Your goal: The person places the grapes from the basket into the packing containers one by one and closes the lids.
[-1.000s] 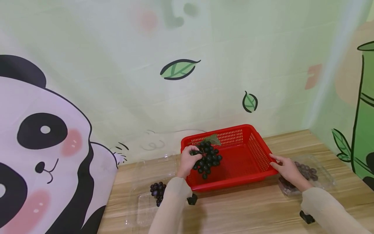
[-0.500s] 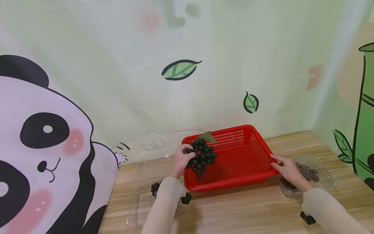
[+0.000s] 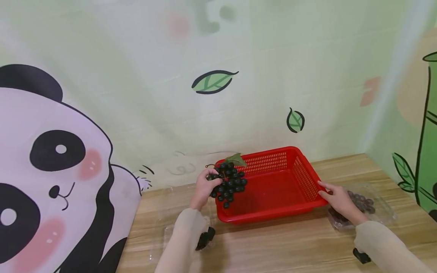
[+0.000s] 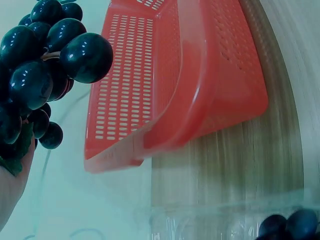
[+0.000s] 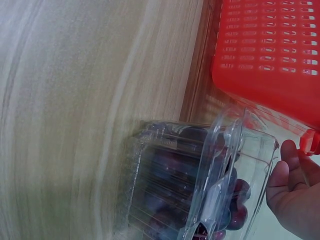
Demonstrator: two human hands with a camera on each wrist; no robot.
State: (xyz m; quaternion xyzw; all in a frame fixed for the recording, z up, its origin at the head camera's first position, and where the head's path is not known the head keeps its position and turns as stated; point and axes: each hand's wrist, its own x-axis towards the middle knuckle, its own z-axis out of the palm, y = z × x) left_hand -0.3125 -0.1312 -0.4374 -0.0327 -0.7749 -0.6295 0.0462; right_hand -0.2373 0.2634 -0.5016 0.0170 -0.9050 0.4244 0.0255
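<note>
Surface: pale wood-grain tabletop point(image 3: 273, 246), smooth, carrying everything here.
Near left: a clear thin plastic clamshell tray point(image 3: 164, 239) lies on the surface under the left forearm; a few dark grapes point(image 4: 292, 226) show in it at the lower edge of the left wrist view.
Near right: a second clear plastic clamshell box point(image 5: 200, 190), ribbed and glossy with its lid partly raised, holds reddish-purple grapes point(image 3: 363, 201); it lies just right of the basket, close beside the right hand.
Right hand point(image 3: 336, 199): fingers extended and relaxed, fingertips resting against the right rim of the basket, gripping nothing, probably to keep the light basket from sliding.
Basket: red rectangular plastic basket point(image 3: 273, 189) with slotted, perforated walls and a rolled rim, sitting flat in the middle of the surface; no fruit lies on its floor.
Left hand point(image 3: 205, 185): fingers curled round the stem end of a bunch of glossy dark round grapes with a green leaf point(image 3: 228, 182), so the bunch hangs freely.
Bunch position: held in the air above the left rim of the basket, touching nothing else.
Far: a soft green backdrop point(image 3: 239, 94) printed with leaves and a panda.
</note>
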